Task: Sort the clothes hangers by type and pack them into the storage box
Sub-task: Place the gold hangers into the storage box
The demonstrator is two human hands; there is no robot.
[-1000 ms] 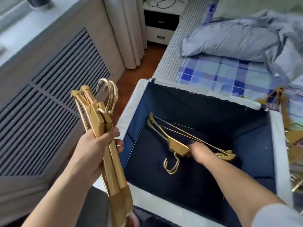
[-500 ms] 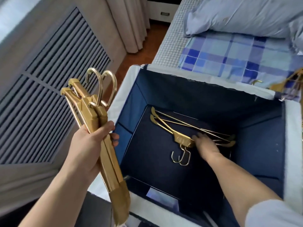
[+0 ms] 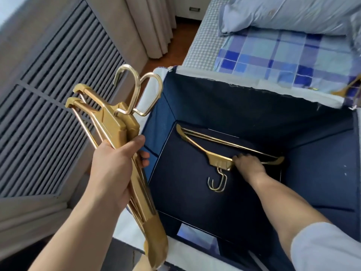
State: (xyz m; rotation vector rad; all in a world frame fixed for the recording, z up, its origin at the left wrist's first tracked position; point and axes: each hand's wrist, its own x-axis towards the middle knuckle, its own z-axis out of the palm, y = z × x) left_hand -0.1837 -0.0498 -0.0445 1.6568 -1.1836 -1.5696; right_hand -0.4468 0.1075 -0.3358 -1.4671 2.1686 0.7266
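From the head view, my left hand (image 3: 115, 169) grips a bundle of thick gold hangers (image 3: 117, 133) by the shoulders, fingers curled round them, held up left of the storage box (image 3: 254, 106). Their hooks point up and far; the low end hangs over the box's near-left rim. My right hand (image 3: 247, 163) is down inside the box on the thin gold hangers (image 3: 214, 151) lying flat on the dark floor, fingers curled at the neck block, so I read it as holding them, though the fingertips are hidden.

Risks as I judge them: the thin pair's hooks (image 3: 216, 182) point near, toward my forearm, and could snag the sleeve (image 3: 322, 249) when I pull out, dragging the pair askew. The thick bundle is heavy and held one-handed; a slack grip could let one slide out and drop onto the thin ones, mixing types. Another gold hanger (image 3: 347, 89) lies on the bed (image 3: 273, 47) at the far right, touching the box's edge; nudging the soft wall may tip it in.
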